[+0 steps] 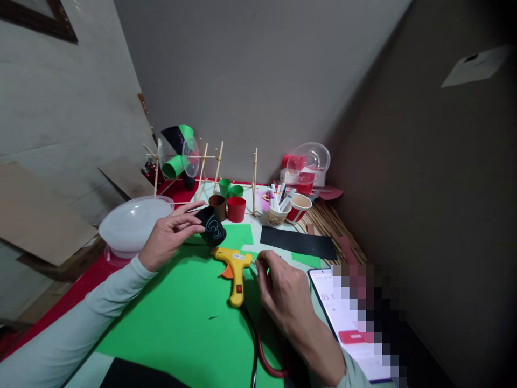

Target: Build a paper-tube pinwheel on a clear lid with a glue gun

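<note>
My left hand [175, 231] grips a small black paper cup [212, 227] by its side, thumb and fingers closed on it. Blue curved lines are drawn on the cup, which is tilted just above the nozzle of a yellow hot glue gun [233, 264]. The gun lies on a large green sheet [177, 312], its orange trigger facing left. At the gun's back end my right hand [285, 291] is closed in a pinch. A thin pale stick [254, 265] shows between the gun and those fingertips; what they hold is mostly hidden.
Brown [217, 207], red [236, 209] and green cups stand behind. A wooden stick frame [204, 161] rises back left, by a white bowl [135, 223]. Pens [278, 198] fill a paper cup. A black strip [298, 242] and phone [335, 318] lie right. A black cord [252, 345] runs forward.
</note>
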`<state>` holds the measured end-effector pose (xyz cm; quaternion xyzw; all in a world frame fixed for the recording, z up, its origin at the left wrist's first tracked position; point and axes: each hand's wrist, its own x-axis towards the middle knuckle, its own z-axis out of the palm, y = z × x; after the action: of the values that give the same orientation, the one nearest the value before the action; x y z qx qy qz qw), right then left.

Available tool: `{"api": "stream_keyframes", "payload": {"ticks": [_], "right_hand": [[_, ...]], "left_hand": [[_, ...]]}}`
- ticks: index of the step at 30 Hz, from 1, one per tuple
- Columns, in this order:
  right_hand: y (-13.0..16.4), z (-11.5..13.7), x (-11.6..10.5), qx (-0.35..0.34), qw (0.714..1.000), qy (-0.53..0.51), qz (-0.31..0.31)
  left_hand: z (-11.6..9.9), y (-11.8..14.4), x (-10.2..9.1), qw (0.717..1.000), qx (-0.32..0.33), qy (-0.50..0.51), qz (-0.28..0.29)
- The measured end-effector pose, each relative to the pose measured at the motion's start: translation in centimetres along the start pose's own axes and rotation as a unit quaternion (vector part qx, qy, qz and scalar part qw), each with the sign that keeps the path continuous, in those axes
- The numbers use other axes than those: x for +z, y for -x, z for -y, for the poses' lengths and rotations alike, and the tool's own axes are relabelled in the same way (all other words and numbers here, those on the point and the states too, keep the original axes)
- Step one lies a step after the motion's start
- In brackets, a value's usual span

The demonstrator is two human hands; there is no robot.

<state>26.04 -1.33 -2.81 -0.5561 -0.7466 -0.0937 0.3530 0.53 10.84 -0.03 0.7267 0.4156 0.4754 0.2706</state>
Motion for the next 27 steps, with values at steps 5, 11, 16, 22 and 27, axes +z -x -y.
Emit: {"api": "stream_keyframes", "payload": {"ticks": [5,11,16,22,27], "right_hand": [[0.0,-0.1,0.0,0.013,1.0,-0.003,0.018],[0.5,0.5,0.5,0.016,0.999,-0.009,0.051],[0.7,0.5,0.8,0.022,0.997,-0.008,0.076],[0.6,0.9,0.5,0.03,0.992,0.009,0.121],[0.2,1.7,-0.1,0.04,0.986,0.027,0.157]], "left_hand": [[-0.3,1.3,-0.7,1.0,-0.009,-0.003,-0.013],[0.8,2.0,-1.0,0.997,0.038,-0.055,-0.025],[1.8,2.4,-0.7,0.991,0.079,-0.106,-0.006],[3.6,2.7,-0.8,0.971,0.154,-0.182,-0.014],[5.8,2.6,-1.2,0.969,0.14,-0.204,-0.009]]}}
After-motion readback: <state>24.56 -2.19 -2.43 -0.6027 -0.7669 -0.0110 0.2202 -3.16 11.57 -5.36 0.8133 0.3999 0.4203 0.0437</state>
